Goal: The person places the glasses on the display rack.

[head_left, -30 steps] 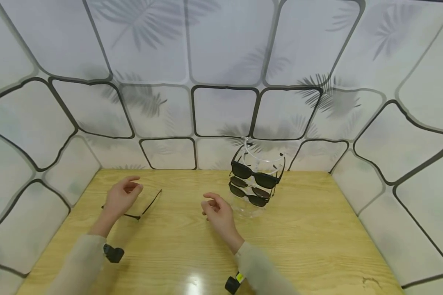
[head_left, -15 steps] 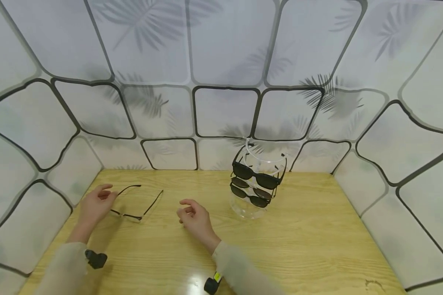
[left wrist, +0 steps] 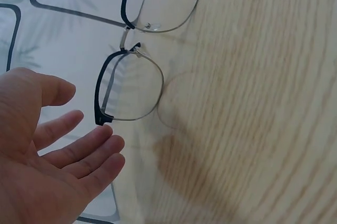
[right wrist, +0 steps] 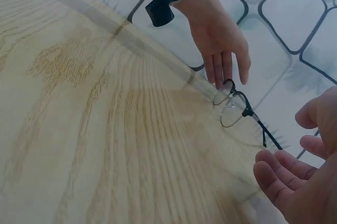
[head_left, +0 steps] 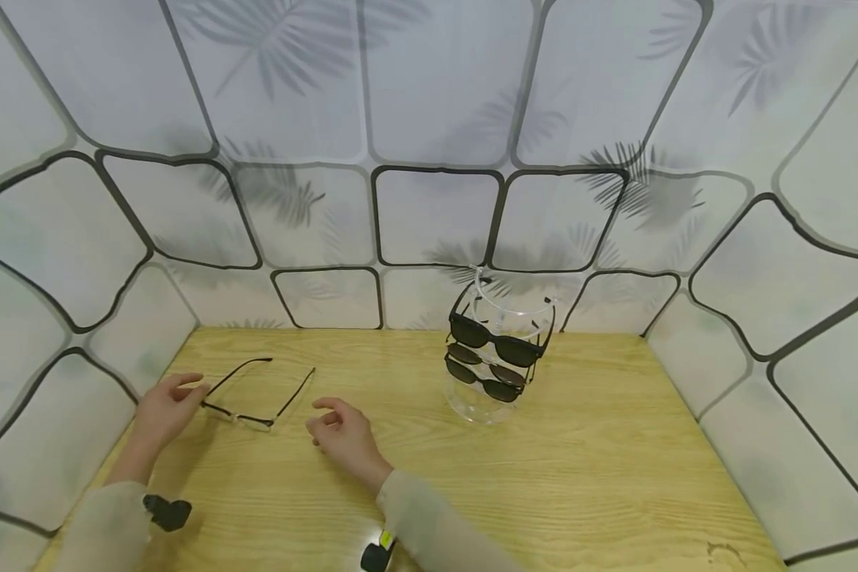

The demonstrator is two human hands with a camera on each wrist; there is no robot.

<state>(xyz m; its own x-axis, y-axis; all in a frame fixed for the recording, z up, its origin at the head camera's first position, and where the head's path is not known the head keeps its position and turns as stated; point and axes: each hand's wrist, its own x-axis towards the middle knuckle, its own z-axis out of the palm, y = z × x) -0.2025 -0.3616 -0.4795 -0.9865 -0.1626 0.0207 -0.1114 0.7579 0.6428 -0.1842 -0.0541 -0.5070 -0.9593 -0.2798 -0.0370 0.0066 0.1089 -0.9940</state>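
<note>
A pair of eyeglasses [head_left: 252, 419] with dark upper rims and thin metal lower rims rests on the table at the left. Its temples are unfolded and point toward the back. Beside the left corner of the frame is my left hand [head_left: 168, 411], thumb and fingers apart around that corner without gripping it. In the left wrist view the fingertips of that hand [left wrist: 68, 150] come right up to the hinge end of the eyeglasses [left wrist: 98, 89]. My right hand [head_left: 346, 433] hovers right of the other temple, fingers loosely bent and holding nothing.
A clear display stand [head_left: 465, 409] at the back right carries several sunglasses, with a large black pair [head_left: 516, 350] uppermost. The wooden table [head_left: 579, 477] meets patterned fabric walls [head_left: 436, 214] at the back and both sides.
My left hand has moved left and toward me, from over the eyeglasses to their left corner. My right hand has travelled left, away from the stand. The eyeglasses stay in place.
</note>
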